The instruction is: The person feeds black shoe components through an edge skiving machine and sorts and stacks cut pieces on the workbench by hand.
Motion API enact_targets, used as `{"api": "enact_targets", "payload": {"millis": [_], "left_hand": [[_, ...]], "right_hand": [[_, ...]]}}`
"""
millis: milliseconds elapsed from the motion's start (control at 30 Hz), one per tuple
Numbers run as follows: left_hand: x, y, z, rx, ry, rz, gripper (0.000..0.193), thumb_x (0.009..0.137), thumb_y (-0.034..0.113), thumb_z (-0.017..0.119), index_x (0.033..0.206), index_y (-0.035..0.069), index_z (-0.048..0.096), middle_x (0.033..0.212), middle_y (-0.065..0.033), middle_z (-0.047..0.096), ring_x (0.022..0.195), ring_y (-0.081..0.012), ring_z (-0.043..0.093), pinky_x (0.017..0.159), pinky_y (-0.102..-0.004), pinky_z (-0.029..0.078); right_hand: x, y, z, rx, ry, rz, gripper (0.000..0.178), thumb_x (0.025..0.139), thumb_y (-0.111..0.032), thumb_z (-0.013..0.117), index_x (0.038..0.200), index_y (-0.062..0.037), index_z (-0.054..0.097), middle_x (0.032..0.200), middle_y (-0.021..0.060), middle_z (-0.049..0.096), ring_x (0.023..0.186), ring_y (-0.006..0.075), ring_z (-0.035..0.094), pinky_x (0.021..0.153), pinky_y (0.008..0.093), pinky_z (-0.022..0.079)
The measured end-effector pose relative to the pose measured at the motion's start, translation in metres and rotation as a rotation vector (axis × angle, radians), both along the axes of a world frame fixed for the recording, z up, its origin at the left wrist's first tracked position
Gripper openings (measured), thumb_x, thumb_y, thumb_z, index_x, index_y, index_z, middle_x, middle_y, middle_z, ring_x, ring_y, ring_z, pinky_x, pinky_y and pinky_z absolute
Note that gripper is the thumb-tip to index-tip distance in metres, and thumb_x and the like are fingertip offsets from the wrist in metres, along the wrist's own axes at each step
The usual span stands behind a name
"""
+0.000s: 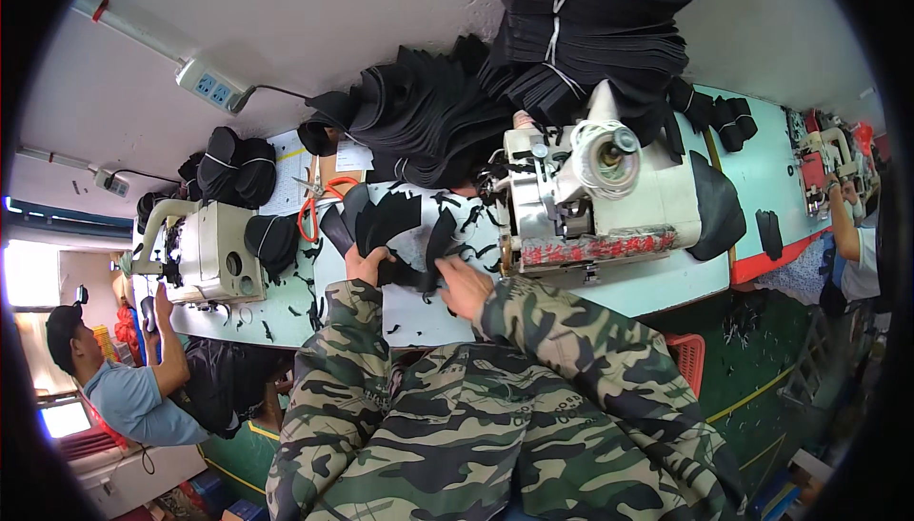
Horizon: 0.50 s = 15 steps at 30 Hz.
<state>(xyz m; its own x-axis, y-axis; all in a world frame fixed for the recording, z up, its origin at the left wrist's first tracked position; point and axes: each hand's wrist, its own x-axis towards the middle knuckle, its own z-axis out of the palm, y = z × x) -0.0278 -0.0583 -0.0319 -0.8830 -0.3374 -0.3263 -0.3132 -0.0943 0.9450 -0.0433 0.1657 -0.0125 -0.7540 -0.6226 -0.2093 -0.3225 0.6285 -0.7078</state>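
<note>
On the white table, my left hand (367, 264) is closed, thumb on top, on the near edge of a dark, curved fabric piece (388, 220). To its right my right hand (464, 285) pinches the lower end of a narrow curved black strip (440, 238), fingertips against it. Black material also lies low between the two hands; where one layer ends and another begins, I cannot tell. Orange-handled scissors (309, 218) rest beyond my left hand. A cream sewing machine (609, 221) with a thread cone (609, 161) stands just right of my right hand.
Tall stacks of black fabric pieces (424, 116) and a tied bundle (586, 30) line the wall. Small black scraps (471, 214) litter the table. A co-worker (133, 383) sits at another machine (214, 252) on the left; another person (860, 250) works far right. A red basket (686, 361) stands below the table.
</note>
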Motion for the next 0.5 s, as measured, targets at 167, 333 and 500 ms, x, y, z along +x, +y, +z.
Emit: {"api": "enact_targets", "payload": {"millis": [167,333,500], "left_hand": [[0.001,-0.001,0.023,0.192,0.074,0.113,0.015,0.072,0.001,0.047,0.082,-0.006,0.056,0.072,-0.012,0.059,0.062,-0.0219,0.06,0.062,-0.0313,0.048],[0.001,-0.025,0.046,0.076,0.148,0.106,0.013,0.075,0.001,0.05,0.087,-0.004,0.053,0.068,-0.0092,0.057,0.054,-0.016,0.056,0.055,-0.0277,0.046],[-0.008,0.021,0.055,-0.671,0.271,-0.145,0.045,0.073,0.006,0.057,0.117,0.0,0.048,0.096,-0.0172,0.061,0.089,-0.0282,0.061,0.077,-0.036,0.047]], "right_hand": [[-0.023,-0.038,-0.017,0.114,0.661,0.226,0.025,0.066,-0.019,0.066,0.089,-0.0086,0.067,0.114,0.0122,0.053,0.115,0.0281,0.043,0.092,0.0507,0.034],[-0.054,-0.075,0.032,0.46,0.064,0.403,0.024,0.069,-0.034,0.07,0.075,-0.0106,0.07,0.089,0.0098,0.065,0.09,0.027,0.062,0.076,0.0404,0.047],[-0.07,-0.043,0.023,0.459,0.219,0.333,0.036,0.069,-0.032,0.07,0.091,-0.0053,0.061,0.077,0.0134,0.064,0.073,0.0259,0.064,0.063,0.0364,0.049]]}}
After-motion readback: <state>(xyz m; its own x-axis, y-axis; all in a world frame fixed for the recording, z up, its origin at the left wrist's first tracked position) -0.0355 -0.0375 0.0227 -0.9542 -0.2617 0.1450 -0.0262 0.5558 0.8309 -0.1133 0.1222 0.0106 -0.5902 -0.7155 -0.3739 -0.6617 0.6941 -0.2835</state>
